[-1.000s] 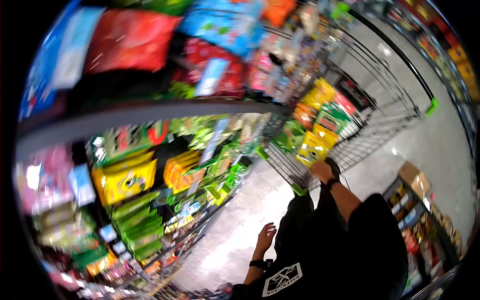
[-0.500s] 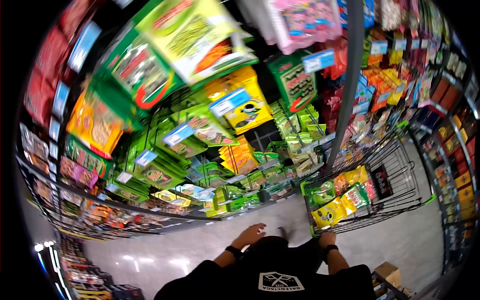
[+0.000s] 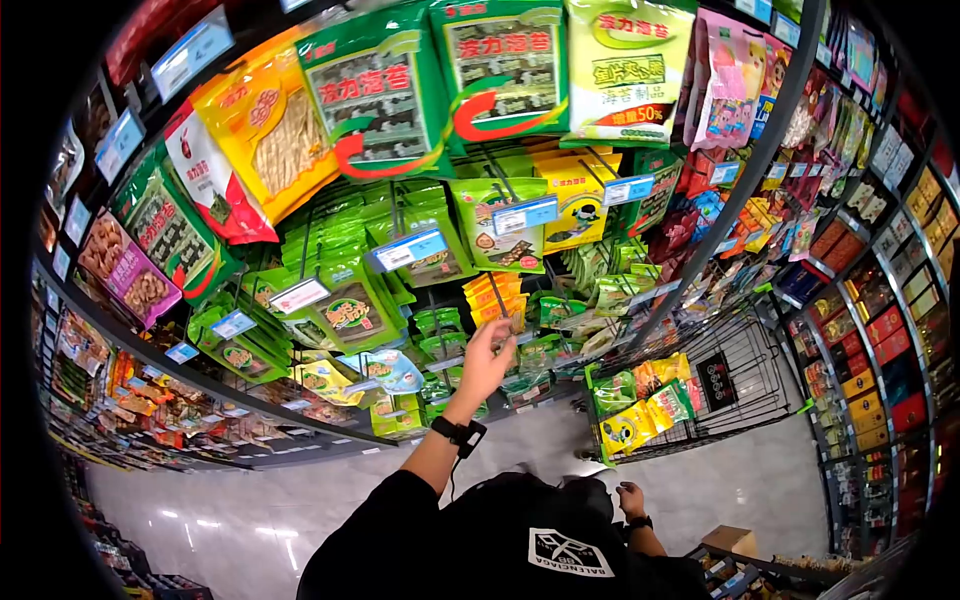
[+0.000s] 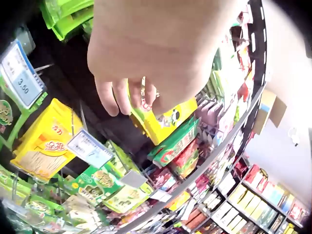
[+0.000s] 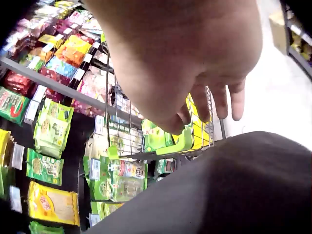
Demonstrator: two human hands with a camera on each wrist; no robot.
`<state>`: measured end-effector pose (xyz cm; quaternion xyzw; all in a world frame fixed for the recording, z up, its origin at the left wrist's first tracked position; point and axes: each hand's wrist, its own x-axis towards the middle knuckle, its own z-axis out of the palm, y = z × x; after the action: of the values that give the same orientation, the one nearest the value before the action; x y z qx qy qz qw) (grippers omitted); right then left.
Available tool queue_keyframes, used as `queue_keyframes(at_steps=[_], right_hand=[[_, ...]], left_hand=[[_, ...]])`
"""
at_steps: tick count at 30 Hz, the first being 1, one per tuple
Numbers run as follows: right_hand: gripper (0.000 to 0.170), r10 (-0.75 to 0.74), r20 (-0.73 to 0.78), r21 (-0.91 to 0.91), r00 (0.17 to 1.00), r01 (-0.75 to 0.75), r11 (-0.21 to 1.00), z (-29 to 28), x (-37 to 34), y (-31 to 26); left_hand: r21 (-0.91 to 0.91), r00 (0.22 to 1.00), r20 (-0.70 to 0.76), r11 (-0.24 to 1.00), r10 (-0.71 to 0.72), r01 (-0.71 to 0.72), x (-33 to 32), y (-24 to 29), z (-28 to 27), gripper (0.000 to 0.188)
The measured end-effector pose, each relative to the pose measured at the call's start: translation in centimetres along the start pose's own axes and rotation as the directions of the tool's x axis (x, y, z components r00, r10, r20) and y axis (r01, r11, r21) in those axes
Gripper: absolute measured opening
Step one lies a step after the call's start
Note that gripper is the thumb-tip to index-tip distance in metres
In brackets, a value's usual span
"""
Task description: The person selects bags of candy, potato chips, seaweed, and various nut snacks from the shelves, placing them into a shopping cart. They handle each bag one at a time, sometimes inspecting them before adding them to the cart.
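Note:
My left hand [image 3: 488, 358] is raised in front of the snack shelf, its fingers loosely bent with nothing between them. Just beyond it, in the head view, hang orange snack packets [image 3: 494, 294] on a hook. The left wrist view shows the fingers of that hand [image 4: 148, 53] overlapping a yellow bag [image 4: 168, 122]. Low by my right side, my right hand [image 3: 630, 499] is relaxed and holds nothing. It is near the corner of a wire shopping cart [image 3: 765, 425], where green and yellow bags [image 3: 627, 428] lie. Dangling fingers overlap the cart's edge in the right wrist view.
Large green seaweed bags [image 3: 505, 75] hang along the upper shelf, and green packets [image 3: 345, 310] fill hooks below. A dark shelf post [image 3: 745, 165] stands between two sections. A cardboard box [image 3: 730, 540] is behind at right. Another stocked shelf [image 3: 880, 350] lines the far right.
My left hand has risen from beside my body to the hanging packets. The right hand has come off the cart's corner. The head view has swung round to face the shelf.

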<state>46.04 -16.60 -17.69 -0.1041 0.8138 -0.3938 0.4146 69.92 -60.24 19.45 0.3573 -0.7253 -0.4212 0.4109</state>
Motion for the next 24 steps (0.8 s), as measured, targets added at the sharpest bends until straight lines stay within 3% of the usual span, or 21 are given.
queue_keyframes(at_steps=[2, 4, 5, 7, 8, 10, 11, 15, 24], right_hand=[[0.035, 0.133, 0.023, 0.113, 0.991, -0.135, 0.984, -1.1, -3.0, -2.0], [0.033, 0.174, -0.032, 0.163, 0.984, -0.167, 0.972, -1.2, -4.6, -2.1], [0.031, 0.216, -0.072, 0.221, 0.974, -0.196, 0.956, -1.3, -5.2, -1.9], [0.031, 0.246, -0.071, 0.244, 0.967, -0.222, 0.944, -1.5, -6.5, -1.6], [0.030, 0.276, -0.063, 0.270, 0.959, -0.249, 0.930, -1.7, -7.0, -1.4], [0.029, 0.253, -0.060, 0.282, 0.966, -0.227, 0.932, -2.0, -7.5, -0.3], [0.029, 0.238, -0.061, 0.309, 0.969, -0.209, 0.928, -2.2, -7.9, 0.0], [0.027, 0.233, -0.098, 0.337, 0.967, -0.188, 0.922, -2.8, -9.6, -1.0], [0.028, 0.230, -0.115, 0.307, 0.966, -0.186, 0.933, -3.7, -10.0, 2.0]], left_hand=[[-0.068, 0.998, 0.039, 0.996, -0.054, 0.056, 1.4, 0.2, -0.4, 0.034], [-0.123, 0.996, -0.032, 0.989, 0.080, -0.083, 3.0, 1.6, -0.4, 0.049], [-0.130, 0.996, -0.034, 0.988, 0.080, -0.084, 4.0, 1.8, -0.5, 0.049], [-0.014, 0.987, -0.033, 0.988, 0.155, -0.155, 6.2, 2.2, -0.7, 0.078], [-0.018, 0.987, -0.035, 0.987, 0.156, -0.157, 7.2, 2.6, -0.7, 0.078], [0.145, 0.943, -0.166, 0.953, 0.289, -0.267, 8.9, 3.5, -0.5, 0.093], [0.100, 0.959, -0.167, 0.972, 0.228, -0.213, 9.7, 3.2, -0.4, 0.106], [0.076, 0.950, -0.280, 0.990, 0.136, -0.119, 11.9, 3.5, 0.4, 0.120], [0.017, 0.902, -0.429, 0.999, 0.042, -0.039, 15.2, 3.0, 0.9, 0.128]])
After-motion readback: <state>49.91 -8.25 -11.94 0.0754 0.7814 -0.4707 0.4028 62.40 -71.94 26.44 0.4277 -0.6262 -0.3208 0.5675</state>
